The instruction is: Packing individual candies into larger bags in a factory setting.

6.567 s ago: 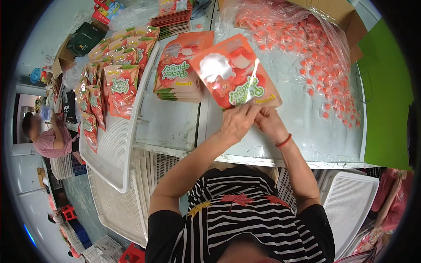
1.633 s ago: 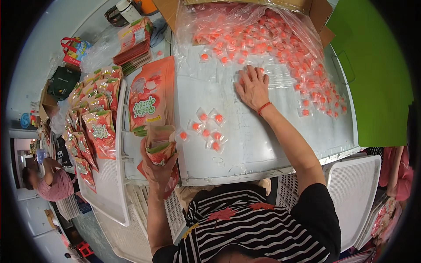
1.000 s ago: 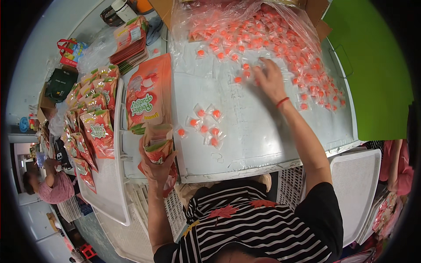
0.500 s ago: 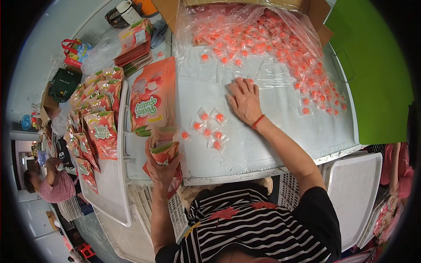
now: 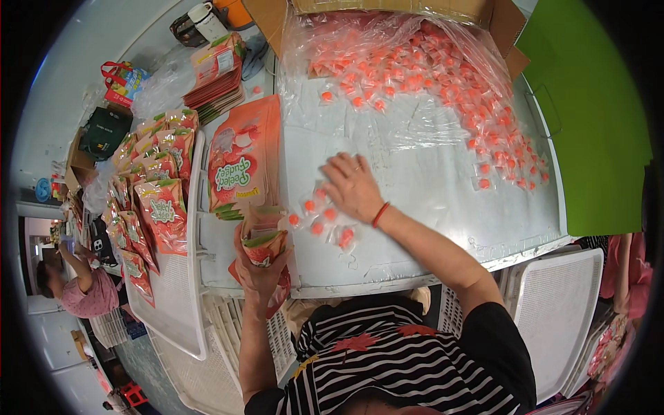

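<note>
Red pouch (image 5: 270, 250) first: held open-mouthed by the table's (image 5: 443, 235) near edge, snug in the curled fingers of the left hand (image 5: 259, 273), and likely best squeezed only softly, to leave its top wide. Saw a small bunch of wrapped candies (image 5: 317, 228) just past it, beside the right hand (image 5: 354, 188) with loosely spread fingers, but could not tell about anything under the palm; seemed wise to slide slow and flat, so as not to scatter any. Spotted the big candy heap (image 5: 449, 79) far back.
</note>
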Demonstrator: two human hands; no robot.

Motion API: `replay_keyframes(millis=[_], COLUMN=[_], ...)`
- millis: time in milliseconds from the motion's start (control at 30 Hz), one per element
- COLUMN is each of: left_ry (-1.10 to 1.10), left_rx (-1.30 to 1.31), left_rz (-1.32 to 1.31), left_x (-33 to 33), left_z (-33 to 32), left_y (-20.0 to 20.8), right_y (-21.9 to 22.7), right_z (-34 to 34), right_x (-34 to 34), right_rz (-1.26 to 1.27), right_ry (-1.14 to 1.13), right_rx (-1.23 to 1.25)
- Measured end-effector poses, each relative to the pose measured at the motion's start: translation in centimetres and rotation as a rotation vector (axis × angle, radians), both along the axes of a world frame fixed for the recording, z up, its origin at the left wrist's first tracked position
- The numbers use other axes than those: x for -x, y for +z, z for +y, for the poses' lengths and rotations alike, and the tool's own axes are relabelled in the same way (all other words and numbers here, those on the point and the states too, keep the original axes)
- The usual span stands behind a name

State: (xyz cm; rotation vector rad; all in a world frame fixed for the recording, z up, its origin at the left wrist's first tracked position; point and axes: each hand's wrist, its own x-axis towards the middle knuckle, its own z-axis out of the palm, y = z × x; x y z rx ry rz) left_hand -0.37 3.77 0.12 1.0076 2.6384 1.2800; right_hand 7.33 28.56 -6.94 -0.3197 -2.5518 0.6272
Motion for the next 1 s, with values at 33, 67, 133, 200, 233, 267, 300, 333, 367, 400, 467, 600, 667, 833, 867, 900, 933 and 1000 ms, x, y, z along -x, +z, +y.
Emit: replay_keyframes(millis=[33,67,133,200,233,267,300,333,367,400,467,600,667,833,867,900,933,1000], left_ry=[0.001,0.005,0.016,0.015,0.02,0.05,0.077,0.069,0.063,0.068,0.064,0.077,0.082,0.023,0.019,0.014,0.01,0.018], left_rx=[-0.002,-0.001,-0.001,-0.027,-0.026,-0.009,0.005,-0.002,0.007,0.018,0.009,0.019,0.021,-0.007,-0.012,-0.017,-0.017,-0.02], left_rz=[0.003,-0.007,-0.014,-0.026,-0.024,-0.018,-0.014,-0.011,-0.036,-0.061,-0.049,-0.076,-0.087,-0.084,-0.097,-0.11,-0.112,-0.099], left_x=[0.1,0.2,0.4,0.3,0.3,0.3,0.2,0.1,0.1,0.0,0.1,0.3,0.5,0.3,0.3,0.3,0.3,0.3], left_z=[0.2,0.2,0.2,0.0,-0.3,-1.0,-1.5,-1.4,-1.1,-1.3,-1.4,-1.4,-1.5,-0.8,-0.5,-0.4,-0.3,-0.7], left_y=[0.1,0.3,0.9,1.4,1.3,1.1,0.9,1.0,0.9,0.9,0.7,0.7,0.4,0.4,0.4,0.4,0.4,0.1], right_y=[0.0,0.1,0.4,-0.2,-0.4,0.7,1.7,1.5,1.0,0.7,0.0,-1.2,-0.9,-1.0,-0.8,-0.9,-1.8,-1.8], right_z=[-1.1,-2.1,-2.5,1.1,3.5,5.6,7.9,10.8,13.1,14.3,15.5,12.9,11.1,11.5,12.5,13.7,15.0,16.6], right_x=[0.3,0.7,1.3,2.6,3.5,4.3,5.0,5.3,5.3,5.1,4.7,2.7,0.6,-3.4,-4.2,-5.1,-5.7,-6.7], right_rz=[0.003,0.016,0.048,0.066,0.082,0.081,0.078,0.049,0.019,0.023,-0.153,-0.169,-0.177,-0.15,-0.156,-0.161,-0.086,-0.106], right_ry=[0.001,0.035,0.087,0.026,-0.04,-0.142,-0.248,-0.316,-0.386,-0.384,-0.409,-0.308,-0.281,-0.201,-0.213,-0.226,-0.251,-0.278], right_rx=[-0.002,0.076,0.198,0.054,-0.085,-0.102,-0.122,-0.215,-0.308,-0.311,-0.27,-0.304,-0.308,-0.263,-0.189,-0.114,-0.168,-0.099])
